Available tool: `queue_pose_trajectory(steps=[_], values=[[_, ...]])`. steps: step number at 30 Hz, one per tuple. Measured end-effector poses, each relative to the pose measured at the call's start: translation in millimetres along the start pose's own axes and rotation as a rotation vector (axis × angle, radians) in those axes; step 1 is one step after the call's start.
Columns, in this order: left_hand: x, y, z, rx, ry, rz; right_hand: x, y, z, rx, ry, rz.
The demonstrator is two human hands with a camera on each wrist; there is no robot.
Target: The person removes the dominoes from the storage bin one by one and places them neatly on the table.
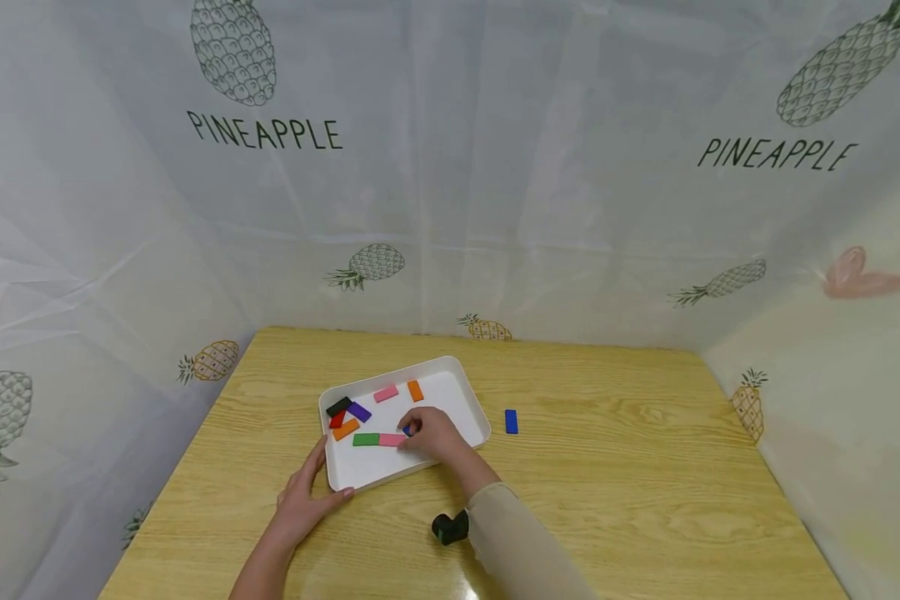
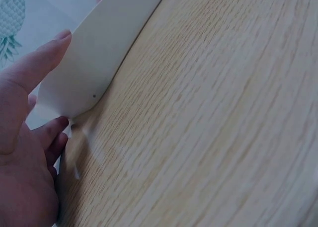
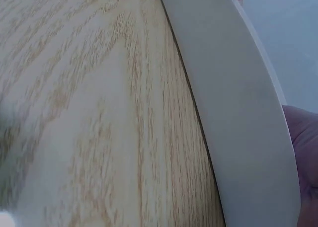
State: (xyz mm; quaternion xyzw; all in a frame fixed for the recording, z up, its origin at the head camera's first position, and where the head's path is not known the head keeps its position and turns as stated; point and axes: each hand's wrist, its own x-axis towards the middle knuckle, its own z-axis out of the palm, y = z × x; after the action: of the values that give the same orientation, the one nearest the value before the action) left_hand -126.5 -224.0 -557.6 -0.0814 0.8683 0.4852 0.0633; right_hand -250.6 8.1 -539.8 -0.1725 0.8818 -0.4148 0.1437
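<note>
A white tray [image 1: 461, 392] lies on the wooden table, with several small coloured blocks in it. Inside the tray my right hand [image 1: 437, 435] pinches a blue block [image 1: 408, 431], mostly covered by the fingers. Just beside those fingertips, a pink block [image 1: 391, 440] lies end to end with a green block [image 1: 366, 439]. My left hand [image 1: 300, 497] rests against the tray's near-left corner, thumb on the front side and fingers along the left side. In the left wrist view, the straight thumb and fingertips touch the tray's outer wall [image 2: 94, 63].
Black [image 1: 339, 407], purple [image 1: 359, 412], red [image 1: 337, 420] and orange [image 1: 346, 429] blocks cluster at the tray's left. Another pink block [image 1: 386, 393] and orange block [image 1: 416, 391] lie farther back. Right of the tray lies a second blue block [image 1: 512, 422]. A black object [image 1: 448, 528] is near the right sleeve.
</note>
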Motion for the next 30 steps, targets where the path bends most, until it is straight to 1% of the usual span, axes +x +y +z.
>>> queue_pose_trajectory(steps=[6,12,18,20,26,30], values=[[-0.6,0.5,-0.7,0.01,0.005,0.008,1.9,0.0,3.0,-0.076,-0.001,0.041],[-0.9,1.1,-0.6,0.009,0.006,0.006,2.0,-2.0,5.4,-0.17,0.009,0.045],[-0.4,1.0,0.0,-0.004,0.003,0.006,0.9,-3.6,6.2,-0.228,0.019,0.037],[-0.4,0.7,0.1,-0.003,0.003,0.006,0.5,-4.1,6.1,-0.223,0.02,0.04],[-0.1,-0.4,0.5,-0.002,0.005,0.015,-1.0,-4.9,4.4,-0.145,0.042,0.057],[0.4,-1.3,1.0,-0.003,0.008,0.022,-1.4,-2.0,4.0,-0.103,0.073,0.038]])
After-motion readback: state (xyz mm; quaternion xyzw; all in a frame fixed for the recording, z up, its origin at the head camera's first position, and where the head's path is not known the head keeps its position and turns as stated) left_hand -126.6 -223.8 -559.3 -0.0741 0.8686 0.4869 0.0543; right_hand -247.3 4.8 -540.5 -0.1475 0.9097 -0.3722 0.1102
